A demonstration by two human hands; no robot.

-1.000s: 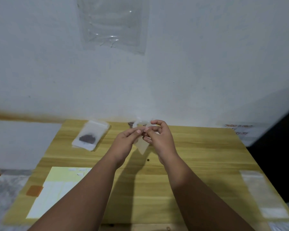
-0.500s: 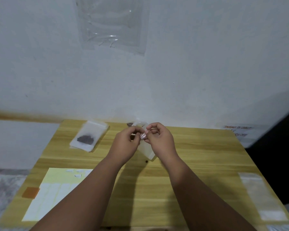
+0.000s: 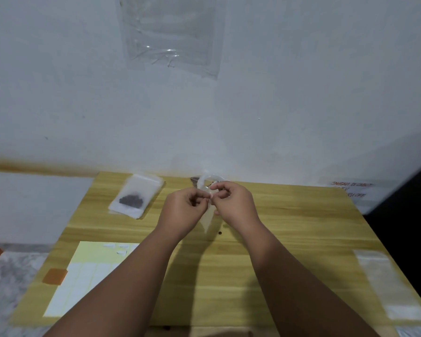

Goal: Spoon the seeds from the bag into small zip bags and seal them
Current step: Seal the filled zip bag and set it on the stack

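Two arms in shot, and both are bare. The left forearm is uncovered skin all the way from the lower edge of the view to the wrist, thick at the bottom and tapering as it goes. Same story for the right forearm: bare, broad, narrowing to a rounded wrist. The left grip is a bare hand, knuckles showing as soft ridges across its back. The right grip is bare too, its fingers short and rounded. Finer detail is lost to blur.
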